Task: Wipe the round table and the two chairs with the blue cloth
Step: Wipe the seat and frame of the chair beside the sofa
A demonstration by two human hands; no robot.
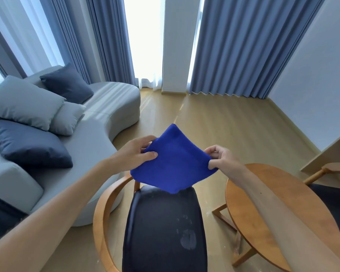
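L hand [134,152] pinches blue cloth [174,160] at its left edge, thumb on top | R hand [222,157] pinches right corner, fingers curled | cloth spread in air above near chair [165,228], dusty marks on seat | round table [263,211] to right | 2nd chair [330,171] beyond it

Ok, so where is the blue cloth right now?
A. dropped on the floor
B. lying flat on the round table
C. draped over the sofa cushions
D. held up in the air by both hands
D: the left hand and the right hand each pinch a side of the blue cloth, holding it up above the dark seat of the chair, not touching the round table.
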